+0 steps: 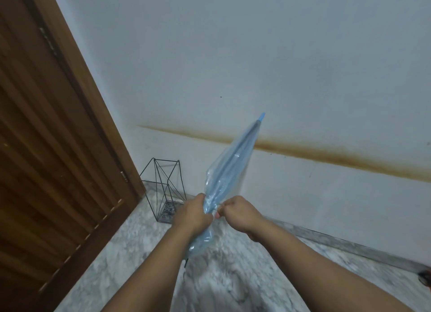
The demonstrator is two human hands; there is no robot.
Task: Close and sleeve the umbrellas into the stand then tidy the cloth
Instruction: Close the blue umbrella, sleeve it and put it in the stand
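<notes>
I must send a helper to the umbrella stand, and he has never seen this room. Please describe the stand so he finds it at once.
Start from the brown wooden door on the left, and follow its frame down to the grey marbled floor. There, against the pale wall, stands the black wire umbrella stand. It is an open cage of thin rods, currently without umbrellas.

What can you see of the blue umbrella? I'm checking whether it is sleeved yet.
The blue umbrella is closed and lies inside a clear, thin plastic sleeve that looks loose and crinkled. It is held in the air, tilted, its light blue tip pointing up and to the right toward the wall. The left hand grips it low on the canopy; the right hand pinches the sleeve beside it. Its lower end is hidden behind the left forearm. It is not in the wire stand.
</notes>
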